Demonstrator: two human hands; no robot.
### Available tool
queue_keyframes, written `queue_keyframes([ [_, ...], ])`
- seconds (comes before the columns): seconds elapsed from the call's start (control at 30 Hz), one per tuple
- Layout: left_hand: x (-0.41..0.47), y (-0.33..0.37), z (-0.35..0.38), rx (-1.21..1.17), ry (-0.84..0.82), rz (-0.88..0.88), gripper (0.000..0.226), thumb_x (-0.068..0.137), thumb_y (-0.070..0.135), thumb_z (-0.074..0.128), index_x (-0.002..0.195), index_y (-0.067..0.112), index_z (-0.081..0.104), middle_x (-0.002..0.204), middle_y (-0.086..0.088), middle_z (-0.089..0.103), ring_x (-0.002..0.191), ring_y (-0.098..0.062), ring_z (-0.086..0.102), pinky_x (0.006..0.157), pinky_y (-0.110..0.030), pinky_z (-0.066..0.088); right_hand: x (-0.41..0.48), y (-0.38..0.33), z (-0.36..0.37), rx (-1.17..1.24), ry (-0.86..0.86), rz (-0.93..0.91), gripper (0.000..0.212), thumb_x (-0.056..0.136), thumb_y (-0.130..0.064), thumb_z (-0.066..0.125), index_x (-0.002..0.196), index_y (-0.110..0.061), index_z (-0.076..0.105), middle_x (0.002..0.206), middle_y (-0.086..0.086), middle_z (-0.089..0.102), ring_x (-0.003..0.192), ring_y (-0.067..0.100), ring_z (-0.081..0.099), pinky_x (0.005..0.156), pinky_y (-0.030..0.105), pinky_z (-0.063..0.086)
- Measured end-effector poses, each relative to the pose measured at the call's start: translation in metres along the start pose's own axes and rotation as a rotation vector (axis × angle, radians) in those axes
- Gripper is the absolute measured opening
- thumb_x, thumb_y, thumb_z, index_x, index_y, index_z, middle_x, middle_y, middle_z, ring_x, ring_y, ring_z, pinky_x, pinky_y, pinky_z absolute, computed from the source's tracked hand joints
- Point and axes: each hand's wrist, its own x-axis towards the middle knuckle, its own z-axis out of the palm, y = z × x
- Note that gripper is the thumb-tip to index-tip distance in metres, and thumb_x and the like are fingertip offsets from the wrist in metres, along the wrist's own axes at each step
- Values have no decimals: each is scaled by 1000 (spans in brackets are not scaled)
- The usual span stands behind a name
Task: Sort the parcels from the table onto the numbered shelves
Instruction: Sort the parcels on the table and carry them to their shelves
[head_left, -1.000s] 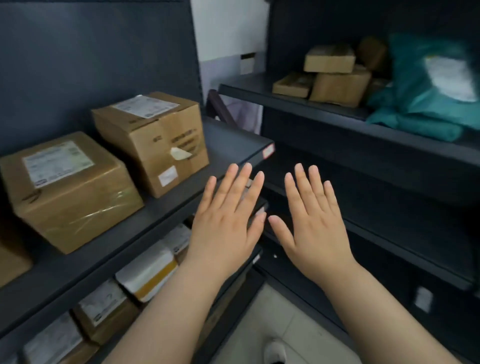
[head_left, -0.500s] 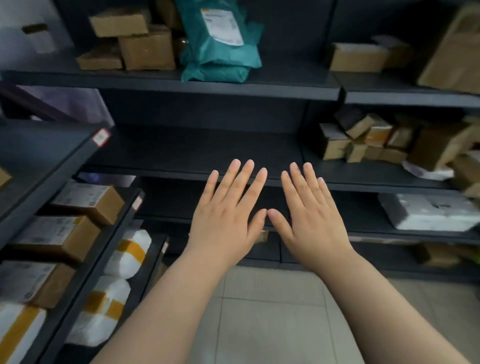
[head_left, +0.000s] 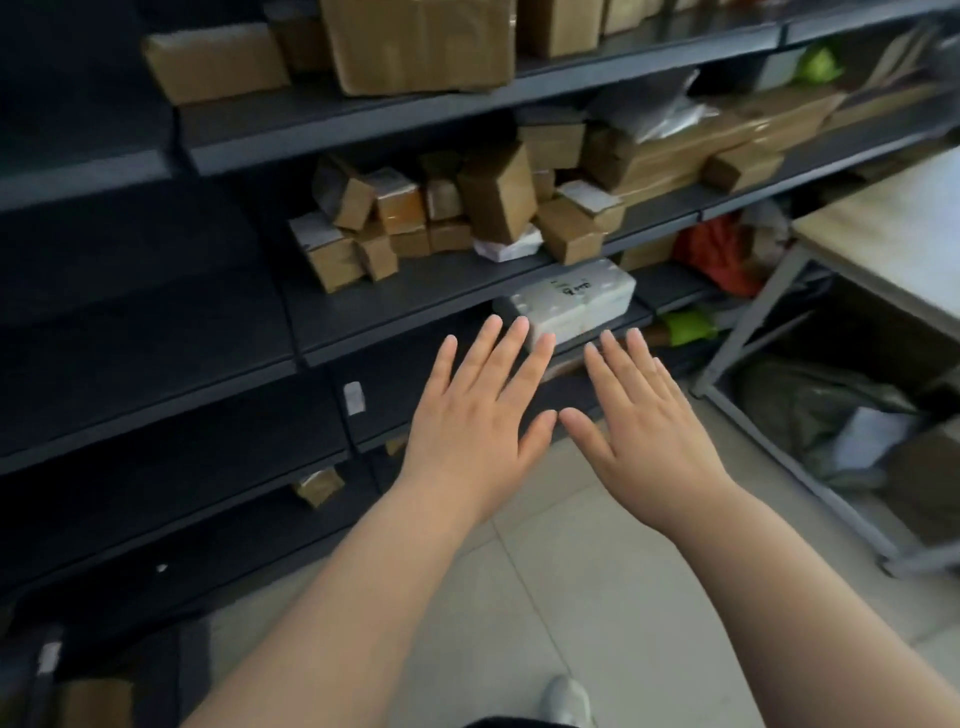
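My left hand (head_left: 478, 415) and my right hand (head_left: 644, 421) are held out flat, palms down, fingers spread, side by side and holding nothing. They hover in front of dark metal shelves (head_left: 363, 317). Several small brown cardboard parcels (head_left: 447, 208) are piled on the middle shelf. A white wrapped parcel (head_left: 576, 299) lies on the shelf just beyond my fingertips. Larger brown boxes (head_left: 415, 47) stand on the top shelf. The corner of a light-topped table (head_left: 893, 234) shows at the right edge.
Under the table lie a grey-green bag (head_left: 810, 410) and a brown box (head_left: 930, 478). A red bag (head_left: 722, 249) and green bag (head_left: 685, 327) sit on the shelves at the right. The tiled floor (head_left: 571, 597) lies below, with my shoe (head_left: 566, 696) on it.
The view has swung to the right along the shelves, from the left shelf unit to the section beside the table. Both hands have stayed flat, open and empty in front of me.
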Motion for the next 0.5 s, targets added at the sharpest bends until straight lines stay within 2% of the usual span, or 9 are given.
queue_keyframes([
  [0.1, 47, 59, 23, 2, -12, 112, 62, 93, 54, 8, 145, 29, -16, 163, 0, 0, 149, -16, -8, 116, -40, -11, -16, 69, -13, 1, 1, 119, 84, 87, -69, 2, 153, -17, 3, 161, -1, -5, 140, 8, -23, 115, 27, -12],
  [0.27, 110, 154, 53, -41, -81, 311, 63, 89, 56, -1, 144, 32, -21, 162, 3, -10, 142, -9, -24, 116, -39, -15, -52, 167, -30, 40, 49, 324, 92, 82, -73, -4, 154, -16, 7, 161, 0, -3, 142, 10, -21, 115, 26, -12],
  [0.4, 150, 214, 68, -93, -115, 473, 63, 87, 57, -3, 142, 34, -22, 160, 6, -13, 139, -7, -27, 114, -36, -19, -76, 218, -43, 75, 49, 522, 80, 88, -66, 9, 154, -20, -1, 160, -3, -11, 143, 11, -24, 112, 24, -16],
  [0.5, 178, 247, 81, -119, -123, 579, 63, 88, 57, 0, 144, 34, -20, 161, 6, -11, 141, -7, -25, 114, -37, -18, -85, 245, -47, 121, 63, 620, 81, 87, -66, 6, 153, -21, -1, 160, -4, -12, 142, 8, -26, 112, 24, -15],
])
